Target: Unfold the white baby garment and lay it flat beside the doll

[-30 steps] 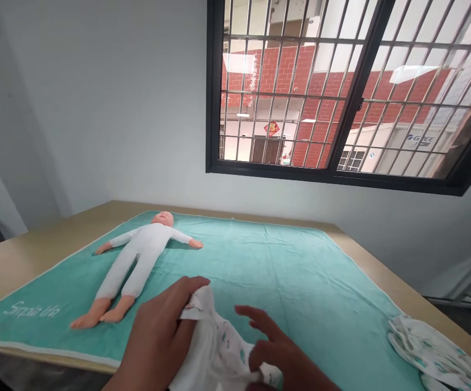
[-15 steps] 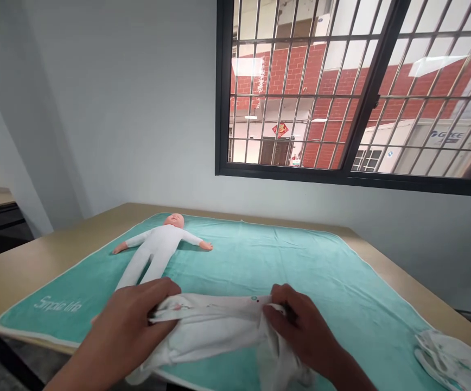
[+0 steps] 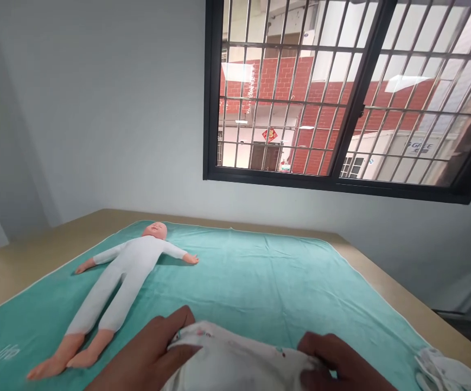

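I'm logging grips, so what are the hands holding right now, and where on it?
Both hands, left and right, grip one white printed garment by its upper edge, one at each end.

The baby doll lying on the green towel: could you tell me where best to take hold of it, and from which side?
Probably the baby doll's torso, from above: it lies flat on its back, limbs spread, leaving the white-suited middle unobstructed.

A doll [image 3: 117, 277] lies on the towel [image 3: 268, 282] at left; both hands grip a garment [image 3: 235, 364] nearest the camera; more cloth [image 3: 443, 374] far right
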The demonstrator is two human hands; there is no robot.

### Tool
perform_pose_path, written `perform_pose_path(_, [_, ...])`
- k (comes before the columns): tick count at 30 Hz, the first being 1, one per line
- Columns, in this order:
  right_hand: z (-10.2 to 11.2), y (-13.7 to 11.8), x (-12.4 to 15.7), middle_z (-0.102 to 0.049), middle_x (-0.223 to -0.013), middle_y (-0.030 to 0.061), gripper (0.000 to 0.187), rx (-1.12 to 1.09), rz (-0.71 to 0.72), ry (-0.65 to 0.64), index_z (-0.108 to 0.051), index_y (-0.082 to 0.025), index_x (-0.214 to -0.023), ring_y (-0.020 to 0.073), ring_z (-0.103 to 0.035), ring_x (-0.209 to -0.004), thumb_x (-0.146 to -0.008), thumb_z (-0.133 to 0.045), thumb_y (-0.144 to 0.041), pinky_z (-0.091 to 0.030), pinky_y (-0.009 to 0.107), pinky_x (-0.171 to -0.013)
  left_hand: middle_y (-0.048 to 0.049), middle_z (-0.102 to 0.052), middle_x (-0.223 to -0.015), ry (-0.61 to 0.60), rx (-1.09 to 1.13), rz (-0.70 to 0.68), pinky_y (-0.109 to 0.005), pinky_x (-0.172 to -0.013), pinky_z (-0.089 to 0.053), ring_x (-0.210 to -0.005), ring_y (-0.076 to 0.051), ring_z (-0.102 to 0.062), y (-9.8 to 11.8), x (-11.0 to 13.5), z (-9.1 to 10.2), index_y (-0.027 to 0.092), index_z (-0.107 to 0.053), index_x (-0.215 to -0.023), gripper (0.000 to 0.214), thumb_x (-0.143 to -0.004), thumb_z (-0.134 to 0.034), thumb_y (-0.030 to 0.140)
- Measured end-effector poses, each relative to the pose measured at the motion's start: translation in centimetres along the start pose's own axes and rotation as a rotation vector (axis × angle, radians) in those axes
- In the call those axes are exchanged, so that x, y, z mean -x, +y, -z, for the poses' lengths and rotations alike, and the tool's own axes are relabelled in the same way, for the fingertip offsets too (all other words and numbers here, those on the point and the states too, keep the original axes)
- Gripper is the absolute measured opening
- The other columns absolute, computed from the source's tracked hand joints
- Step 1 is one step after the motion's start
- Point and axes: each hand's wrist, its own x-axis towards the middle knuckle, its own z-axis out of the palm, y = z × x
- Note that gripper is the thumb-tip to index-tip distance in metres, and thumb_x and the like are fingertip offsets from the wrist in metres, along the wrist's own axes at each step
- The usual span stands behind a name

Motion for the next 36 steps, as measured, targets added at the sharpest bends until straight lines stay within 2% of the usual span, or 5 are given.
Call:
perform_pose_path(4, [0.5, 3.1, -5.2, -0.050, -0.068, -0.0033, 0.023, -0.041, -0.080, 0.037, -0.055, -0.021, -0.075, 0.0128, -0.047, -0.067, -0.088, -0.052, -0.041, -0.038, 0.023, -0.061, 0.0044, -0.058, -0.075, 0.021, -0.099, -0.065, -0.022, -0.064, -0.037, -0.073, -0.015, -0.054, -0.3, -7.0, 0.0, 0.024, -0.051, -0.078, 0.035, -0.092, -0.035, 0.052])
perform_pose_path(12, [0.6, 11.7, -18.7, -0.059, -0.073, -0.0009, 0.029, -0.010, -0.124, 0.094, -0.061, -0.019, -0.085, 0.0143, -0.049, -0.069, -0.088, -0.050, -0.046, -0.034, 0.025, -0.061, 0.0011, -0.056, -0.072, -0.010, -0.365, -0.040, -0.027, -0.060, -0.029, -0.070, -0.017, -0.053, -6.8, -24.6, -4.0, 0.021, -0.046, -0.071, 0.040, -0.093, -0.032, 0.052])
perform_pose_path(20, [0.8, 19.2, -29.1, -0.066, -0.079, 0.0017, 0.027, 0.067, -0.101, 0.201, -0.065, -0.018, -0.084, 0.0154, -0.054, -0.073, -0.083, -0.055, -0.043, -0.036, 0.025, -0.064, -0.0052, -0.068, -0.088, 0.053, -0.444, 0.096, -0.027, -0.061, -0.033, -0.079, -0.021, -0.061, -9.4, -35.1, -5.3, 0.020, -0.057, -0.078, 0.038, -0.090, -0.040, 0.052])
perform_pose_path(28, [-1.2, 23.4, -33.5, -0.066, -0.074, 0.0018, 0.024, 0.095, -0.132, 0.263, -0.066, -0.018, -0.082, 0.0161, -0.056, -0.071, -0.082, -0.057, -0.040, -0.037, 0.026, -0.065, -0.0057, -0.070, -0.094, 0.209, -0.510, 0.159, -0.028, -0.067, -0.039, -0.086, -0.022, -0.065, -11.1, -38.1, -7.9, 0.022, -0.059, -0.098, 0.022, -0.088, -0.050, 0.040])
perform_pose_path(36, [-0.7, 21.3, -31.5, -0.065, -0.099, 0.0054, 0.022, 0.147, -0.116, 0.411, -0.062, -0.020, -0.090, 0.0181, -0.058, -0.086, -0.087, -0.050, -0.039, -0.038, 0.027, -0.074, -0.0080, -0.056, -0.134, 0.225, -0.521, -0.277, -0.038, -0.105, -0.039, -0.125, -0.023, -0.050, -8.3, -31.1, -12.2, 0.022, -0.060, -0.119, 0.034, -0.091, -0.041, 0.019])
